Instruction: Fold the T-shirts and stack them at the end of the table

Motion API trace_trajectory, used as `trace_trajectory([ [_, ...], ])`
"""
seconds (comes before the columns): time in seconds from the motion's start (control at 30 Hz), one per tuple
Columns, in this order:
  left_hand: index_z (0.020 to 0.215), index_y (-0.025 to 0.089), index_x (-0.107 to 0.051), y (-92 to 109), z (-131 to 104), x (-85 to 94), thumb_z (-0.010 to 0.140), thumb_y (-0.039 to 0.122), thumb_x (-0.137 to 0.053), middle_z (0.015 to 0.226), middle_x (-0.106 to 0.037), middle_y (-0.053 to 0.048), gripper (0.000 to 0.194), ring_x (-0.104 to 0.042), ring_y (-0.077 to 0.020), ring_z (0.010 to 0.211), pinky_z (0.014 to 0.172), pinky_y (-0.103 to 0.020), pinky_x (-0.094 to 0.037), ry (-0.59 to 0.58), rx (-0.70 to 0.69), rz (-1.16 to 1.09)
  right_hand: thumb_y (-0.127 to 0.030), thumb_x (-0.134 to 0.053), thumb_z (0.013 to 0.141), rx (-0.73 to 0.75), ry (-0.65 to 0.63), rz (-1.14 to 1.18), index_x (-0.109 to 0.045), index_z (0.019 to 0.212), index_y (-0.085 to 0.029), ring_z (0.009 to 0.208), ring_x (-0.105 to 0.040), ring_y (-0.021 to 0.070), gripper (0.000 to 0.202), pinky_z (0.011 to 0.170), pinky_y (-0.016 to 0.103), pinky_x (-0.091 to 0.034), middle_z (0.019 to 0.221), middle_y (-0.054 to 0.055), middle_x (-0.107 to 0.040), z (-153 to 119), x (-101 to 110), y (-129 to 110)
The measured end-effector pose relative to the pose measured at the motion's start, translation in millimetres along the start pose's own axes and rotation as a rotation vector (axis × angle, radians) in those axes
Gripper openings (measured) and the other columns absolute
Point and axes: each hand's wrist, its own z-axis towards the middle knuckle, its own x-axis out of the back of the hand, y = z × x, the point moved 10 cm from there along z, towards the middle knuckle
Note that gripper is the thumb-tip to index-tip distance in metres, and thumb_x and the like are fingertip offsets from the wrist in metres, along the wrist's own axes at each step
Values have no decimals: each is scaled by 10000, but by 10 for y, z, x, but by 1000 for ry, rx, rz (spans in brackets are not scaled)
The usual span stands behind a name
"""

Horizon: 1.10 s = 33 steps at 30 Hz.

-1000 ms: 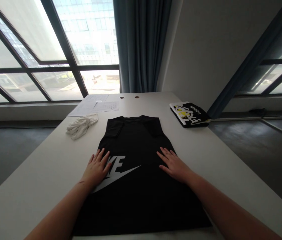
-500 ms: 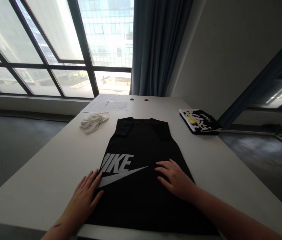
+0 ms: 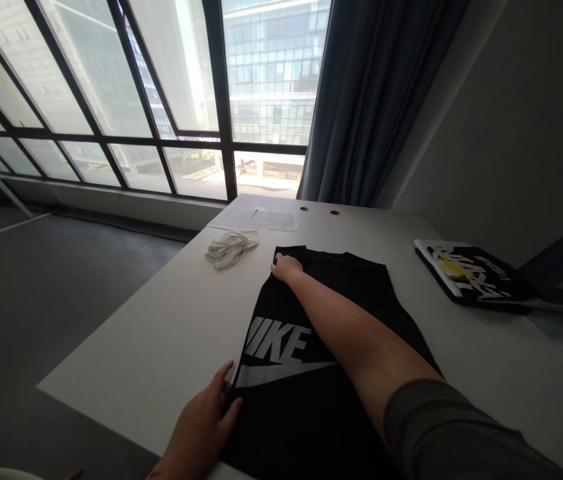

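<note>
A black T-shirt (image 3: 281, 420) with grey "NIKE" lettering and a swoosh lies on the white table, its neckline away from me and its sides tucked in. Across the shirt reaches my right arm, and my right hand (image 3: 288, 267) is closed on the far left edge near the shoulder. At the left edge beside the swoosh, my left hand (image 3: 208, 413) has its thumb over the cloth and its other fingers curled at the border, gripping it. Part of the shirt's right half is hidden by my right forearm.
On the white table (image 3: 161, 340), a crumpled white cloth (image 3: 232, 249) lies left of the shirt, with paper sheets (image 3: 274, 219) behind it. Folded printed garments (image 3: 476, 273) are stacked at the right. Windows and a blue curtain (image 3: 356, 107) stand beyond.
My right hand has gone from lying flat on the shirt's right side to the far left shoulder edge. My left hand has curled at the left edge. The view has swung left.
</note>
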Motion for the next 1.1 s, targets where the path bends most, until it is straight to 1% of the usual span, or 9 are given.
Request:
trace_trajectory([
  [0.13, 1051, 248, -637, -22, -46, 39, 940, 286, -545, 960, -732, -44, 149, -697, -217, 926, 787, -301, -452, -123, 22, 111, -459, -451, 1018, -118, -53, -21, -416, 1527, -160, 1300, -526, 381, 592, 987, 517, -464, 1487, 263, -473, 322, -205, 84],
  [0.2, 927, 243, -614, -38, -49, 89, 943, 274, -543, 913, -727, -37, 79, -689, -212, 885, 751, -292, -428, -141, 27, 133, -385, -466, 1014, -134, -62, -29, -364, 1572, -189, 1312, -519, 393, 600, 994, 535, -453, 1506, 267, -444, 428, -259, 103],
  [0.3, 897, 244, -585, -64, -34, 175, 952, 271, -523, 882, -719, -26, 88, -681, -199, 853, 728, -280, -413, -119, 32, 109, -291, -531, 982, -99, -68, -26, -308, 1612, -275, 1279, -561, 378, 669, 983, 508, -465, 1489, 234, -487, 545, -292, 63],
  [0.4, 887, 247, -564, -88, -31, 248, 957, 293, -500, 850, -703, -16, 105, -669, -190, 812, 717, -279, -415, -83, 38, 87, -251, -575, 955, -32, -54, -6, -435, 1548, -308, 1210, -612, 336, 612, 950, 439, -487, 1413, 178, -584, 612, -267, -11],
  [0.57, 906, 253, -554, 26, -104, 375, 947, 331, -468, 846, -686, -16, 123, -653, -189, 785, 715, -291, -435, -43, -12, 6, -231, -536, 961, 20, 28, 61, -703, 1221, -135, 1119, -640, 278, 324, 907, 333, -481, 1248, 184, -687, 642, -64, -10],
  [0.7, 910, 249, -542, 303, -188, 480, 928, 336, -464, 844, -668, -22, 118, -624, -188, 757, 701, -302, -439, -40, -83, -41, -306, -532, 975, 11, 110, 127, -714, 1146, -95, 1026, -656, 254, 326, 856, 292, -470, 1123, 182, -726, 586, 217, 186],
  [0.83, 885, 255, -526, 776, -263, 487, 911, 308, -482, 876, -674, -30, 74, -609, -186, 759, 691, -300, -445, -71, -224, -66, -355, -558, 957, -23, 158, 169, -687, 1179, -149, 921, -656, 206, 329, 762, 261, -468, 1081, 112, -742, 434, 440, 576],
  [0.97, 881, 264, -536, 1285, -320, 321, 876, 248, -529, 902, -680, -23, 18, -620, -188, 788, 716, -301, -449, -160, -343, -20, -299, -553, 946, -79, 181, 160, -678, 1176, -157, 892, -651, 186, 297, 753, 255, -476, 1108, 100, -730, 221, 502, 1123],
  [1.1, 957, 270, -625, 1749, -398, 19, 927, 327, -570, 985, -705, -25, 84, -652, -194, 827, 759, -304, -471, -312, -483, 84, -287, -589, 929, -135, 196, 109, -660, 1250, -144, 1048, -638, 235, 358, 918, 308, -482, 1230, 143, -676, 11, 402, 1628],
])
